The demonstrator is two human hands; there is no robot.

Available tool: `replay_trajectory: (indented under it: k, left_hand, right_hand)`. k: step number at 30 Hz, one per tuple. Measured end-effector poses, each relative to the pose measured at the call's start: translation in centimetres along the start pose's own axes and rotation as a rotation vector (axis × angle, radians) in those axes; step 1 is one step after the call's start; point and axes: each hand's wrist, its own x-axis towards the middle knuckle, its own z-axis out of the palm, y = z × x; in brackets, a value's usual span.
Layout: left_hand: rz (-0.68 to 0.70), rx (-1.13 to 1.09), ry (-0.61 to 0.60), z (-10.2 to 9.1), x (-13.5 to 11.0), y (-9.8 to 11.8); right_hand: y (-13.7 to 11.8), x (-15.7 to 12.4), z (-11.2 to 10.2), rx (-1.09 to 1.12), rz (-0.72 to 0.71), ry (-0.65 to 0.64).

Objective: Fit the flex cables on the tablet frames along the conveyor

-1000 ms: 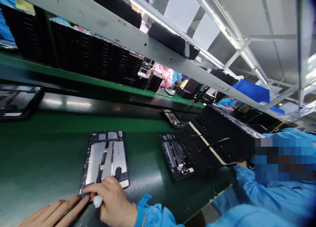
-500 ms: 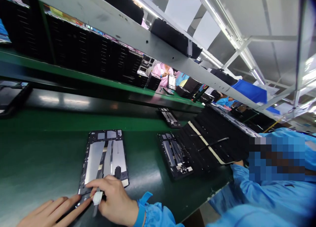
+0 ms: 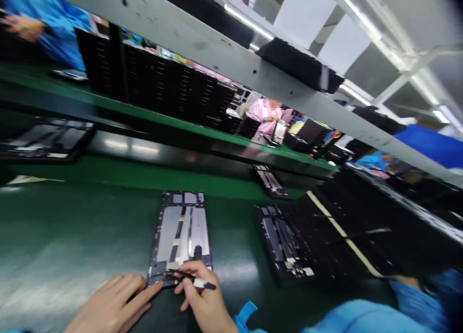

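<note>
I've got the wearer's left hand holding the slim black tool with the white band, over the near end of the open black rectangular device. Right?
Wrong hand: the head view shows the right hand holding the slim black tool over the near end of the open black rectangular device.

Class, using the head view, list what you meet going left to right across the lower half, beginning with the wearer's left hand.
Left hand → right hand, holding a slim tool → opened device at the black stack's left → cream strip → co-worker's hand.
</note>
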Motion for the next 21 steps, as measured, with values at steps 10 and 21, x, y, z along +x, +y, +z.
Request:
replay_trajectory:
  k: [10,21]
  left_hand:
    - [0.226,0.248,0.138,-1.1,0.5,2.1]
    - [0.326,0.213,0.116,-3.4,1.5,3.1]
  right_hand:
    - [1.3,-0.6,-0.8,-0.153,0.113,-0.065]
    - [-1.9,-1.0,0.0,-0.157,0.127,0.0]
